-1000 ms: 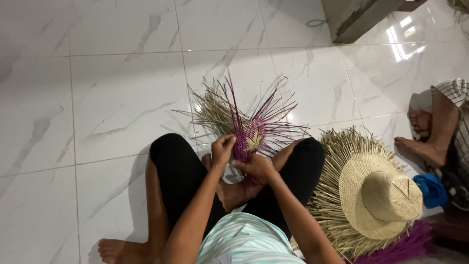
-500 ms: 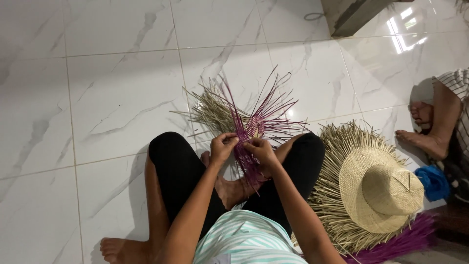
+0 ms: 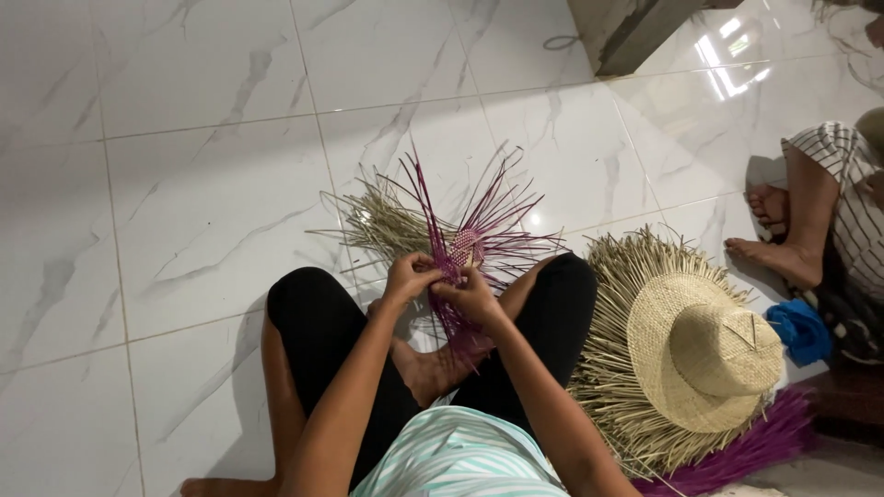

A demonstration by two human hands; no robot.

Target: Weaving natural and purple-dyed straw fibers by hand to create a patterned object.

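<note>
I sit cross-legged on a white marble floor. Both hands meet over my lap on a small woven piece [image 3: 463,247] of purple and pale straw, whose loose purple strands [image 3: 497,210] fan upward and outward. My left hand [image 3: 411,274] pinches strands at its left side. My right hand [image 3: 471,294] grips strands just below and to the right, and more purple strands [image 3: 460,333] hang down between my legs. A loose bundle of pale straw [image 3: 387,221] lies on the floor just behind the piece.
An unfinished straw hat [image 3: 704,354] with a ragged fringe lies at my right knee, over a bundle of purple straw [image 3: 755,446]. Another person's bare feet [image 3: 778,258] and striped sleeve [image 3: 843,198] are at the right edge, beside a blue object [image 3: 799,331]. A dark furniture base [image 3: 635,32] stands behind.
My hands have shifted slightly along the woven piece, working the strands; the right hand has come closer to the left. The view has tilted a little.
</note>
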